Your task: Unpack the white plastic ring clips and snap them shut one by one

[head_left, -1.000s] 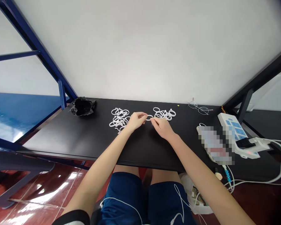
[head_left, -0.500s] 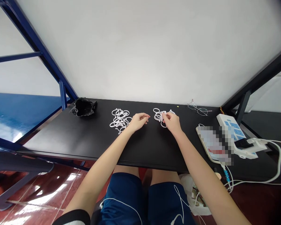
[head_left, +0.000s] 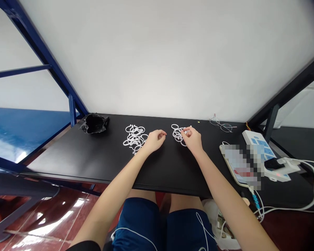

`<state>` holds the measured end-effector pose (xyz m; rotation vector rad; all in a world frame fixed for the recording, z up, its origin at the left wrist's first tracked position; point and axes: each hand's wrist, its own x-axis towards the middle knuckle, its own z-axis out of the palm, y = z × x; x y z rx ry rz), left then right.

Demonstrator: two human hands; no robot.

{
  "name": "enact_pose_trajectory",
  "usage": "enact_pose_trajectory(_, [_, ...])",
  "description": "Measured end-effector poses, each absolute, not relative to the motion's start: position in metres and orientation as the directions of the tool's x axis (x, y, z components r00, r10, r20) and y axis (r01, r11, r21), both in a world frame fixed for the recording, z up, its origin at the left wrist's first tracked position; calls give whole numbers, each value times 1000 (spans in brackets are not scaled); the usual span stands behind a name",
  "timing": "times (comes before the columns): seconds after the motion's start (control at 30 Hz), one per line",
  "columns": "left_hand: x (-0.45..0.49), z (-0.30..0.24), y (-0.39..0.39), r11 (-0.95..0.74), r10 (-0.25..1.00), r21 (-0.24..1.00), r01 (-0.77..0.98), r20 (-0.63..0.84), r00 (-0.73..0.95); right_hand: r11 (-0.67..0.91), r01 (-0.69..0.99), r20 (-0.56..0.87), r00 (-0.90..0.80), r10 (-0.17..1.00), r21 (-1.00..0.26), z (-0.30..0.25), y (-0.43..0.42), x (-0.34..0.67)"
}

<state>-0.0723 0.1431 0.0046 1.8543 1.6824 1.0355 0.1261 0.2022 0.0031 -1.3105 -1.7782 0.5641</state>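
Note:
Two piles of thin white rings lie on the black table (head_left: pixel 94 160). The left pile (head_left: pixel 134 137) has rings that look open, with small knobs at the ends; the right pile (head_left: pixel 176 132) is smaller. My left hand (head_left: pixel 156 139) hovers between the piles, thumb and fingers pinched together; whether anything is in them cannot be seen. At the right pile, my right hand (head_left: pixel 192 137) has thumb and forefinger closed on a white ring (head_left: pixel 183 143), part of it hidden behind the fingers.
A crumpled black plastic bag (head_left: pixel 95 123) stands open at the far left. Eyeglasses (head_left: pixel 221 124) lie near the wall. On the right are a phone (head_left: pixel 239 165), a white power strip (head_left: pixel 259 143) and several white cables (head_left: pixel 295 207). Blue metal bars (head_left: pixel 56 80) frame the left side.
The view has tilted up slightly, so everything sits a little lower. My left fingers have curled in more. My right hand stays at the right pile.

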Motion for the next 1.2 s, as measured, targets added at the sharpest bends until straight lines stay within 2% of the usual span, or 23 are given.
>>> enact_pose_trajectory(0.1, [-76,7,139,-118,938,436,892,345,-44,387,540,380,-131,916,-747,3,200,123])
enact_pose_trajectory(0.17, [-82,7,138,-5,942,269,963,326,-87,403,542,394,-140,909,-738,2,199,121])
enact_pose_trajectory(0.23, [-88,7,138,66,961,202,977,251,-116,418,539,406,-150,902,-731,1,198,120])
enact_pose_trajectory(0.3, [-93,7,139,85,976,195,977,183,-121,427,530,411,-155,898,-733,1,198,120])
enact_pose_trajectory(0.4, [-94,7,140,67,982,250,966,153,-107,426,524,407,-159,900,-737,0,198,120])
enact_pose_trajectory(0.5, [-90,6,140,-22,983,372,928,175,-47,430,525,408,-166,898,-735,0,197,120])
enact_pose_trajectory(0.7, [-80,2,142,-279,933,562,779,350,82,451,522,424,-179,888,-724,0,197,120])
enact_pose_trajectory(0.8, [-76,4,145,-321,918,782,535,395,-25,468,507,436,-189,880,-724,0,196,119])
enact_pose_trajectory(0.9, [-77,9,148,-245,959,966,78,253,-125,466,455,416,-212,884,-759,1,194,116])
enact_pose_trajectory(0.97, [-78,13,149,-144,986,972,-184,125,-108,422,361,346,-258,902,-832,2,193,112])
enact_pose_trajectory(1.03, [-80,15,148,-51,997,945,-324,31,-67,321,252,224,-348,910,-913,6,190,109])
enact_pose_trajectory(1.1, [-80,14,147,4,1000,932,-361,-12,-19,193,172,97,-449,888,-966,10,187,106])
enact_pose_trajectory(1.2, [-78,10,146,16,1000,948,-317,-11,17,23,68,-18,-539,842,-997,15,181,103])
